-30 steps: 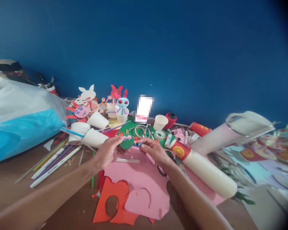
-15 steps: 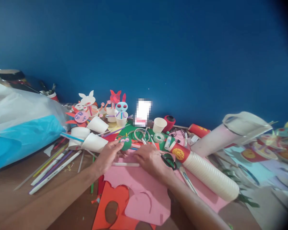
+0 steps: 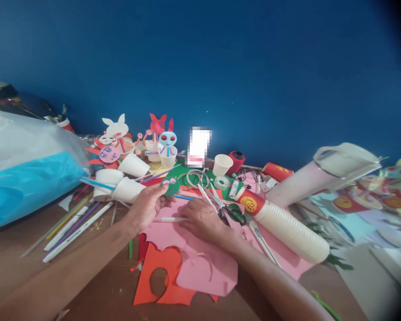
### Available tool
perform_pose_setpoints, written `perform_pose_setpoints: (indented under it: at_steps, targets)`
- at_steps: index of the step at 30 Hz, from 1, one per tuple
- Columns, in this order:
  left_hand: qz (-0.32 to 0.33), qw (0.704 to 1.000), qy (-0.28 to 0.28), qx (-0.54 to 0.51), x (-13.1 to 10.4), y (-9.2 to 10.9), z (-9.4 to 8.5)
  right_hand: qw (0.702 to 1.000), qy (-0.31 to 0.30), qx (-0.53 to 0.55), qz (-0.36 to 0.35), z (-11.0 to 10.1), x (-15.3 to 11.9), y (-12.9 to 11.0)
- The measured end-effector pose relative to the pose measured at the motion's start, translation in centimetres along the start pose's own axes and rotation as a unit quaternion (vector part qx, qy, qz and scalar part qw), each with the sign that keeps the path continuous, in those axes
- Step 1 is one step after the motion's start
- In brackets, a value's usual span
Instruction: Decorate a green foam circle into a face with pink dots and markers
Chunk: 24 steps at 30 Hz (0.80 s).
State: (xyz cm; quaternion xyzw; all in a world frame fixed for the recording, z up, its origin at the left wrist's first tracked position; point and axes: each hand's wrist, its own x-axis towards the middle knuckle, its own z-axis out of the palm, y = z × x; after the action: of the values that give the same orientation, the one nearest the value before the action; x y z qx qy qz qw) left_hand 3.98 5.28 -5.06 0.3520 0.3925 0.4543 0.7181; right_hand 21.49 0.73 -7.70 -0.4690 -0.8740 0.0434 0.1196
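Observation:
My left hand pinches the edge of a green paper disc with pink eye shapes on it, held up above the table. My right hand lies palm down over a pink paper sheet with cut edges. Its fingers curl downward at the right end of a white marker lying on the sheet; whether they grip it is hidden. Just beyond the right hand are black-handled scissors. Orange paper with a round hole lies partly under the pink sheet.
Paper-cup figures and tipped white cups stand left of centre. Several markers lie at left, beside a plastic bag. A long cup stack, a utility knife and a clear roll occupy the right.
My right hand has drawn back slightly toward me, over the marker's end, uncovering more of the scissors. The green disc stays in my left hand. The view has tilted down slightly.

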Motion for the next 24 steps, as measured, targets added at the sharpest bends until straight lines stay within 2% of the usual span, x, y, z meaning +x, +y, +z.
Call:
perform_pose_setpoints:
  at_steps: [2,5,8,11,13,15,19,24]
  targets:
    - [0.007,1.000,-0.010,-0.011,0.0,0.5,-0.1,1.000,-0.008,-0.007,0.000,0.0,0.0,-0.3]
    - [0.030,0.999,-0.021,-0.012,-0.2,1.4,-0.3,0.999,-0.017,0.037,0.014,-1.4,0.0,0.4]
    - [0.094,0.995,0.017,-0.007,-0.3,2.2,-0.3,0.989,-0.033,0.130,0.059,-3.4,-0.1,1.9]
    - [0.141,0.987,0.060,-0.044,-0.1,2.4,0.3,0.960,-0.031,0.263,0.094,-4.4,-0.2,2.0]
    - [0.116,0.988,0.065,-0.083,0.0,2.5,1.1,0.947,-0.015,0.304,0.098,-4.3,-0.1,1.0]
    - [0.065,0.989,0.060,-0.117,-0.1,2.5,2.1,0.949,-0.017,0.304,0.087,-3.9,-0.1,-0.5]
    - [-0.006,0.985,0.004,-0.171,-0.7,2.8,3.0,0.953,-0.038,0.290,0.073,-2.7,-0.1,-2.6]
    - [0.002,0.976,-0.088,-0.200,-1.1,3.2,2.2,0.949,-0.015,0.308,0.063,-2.0,-0.2,-2.8]
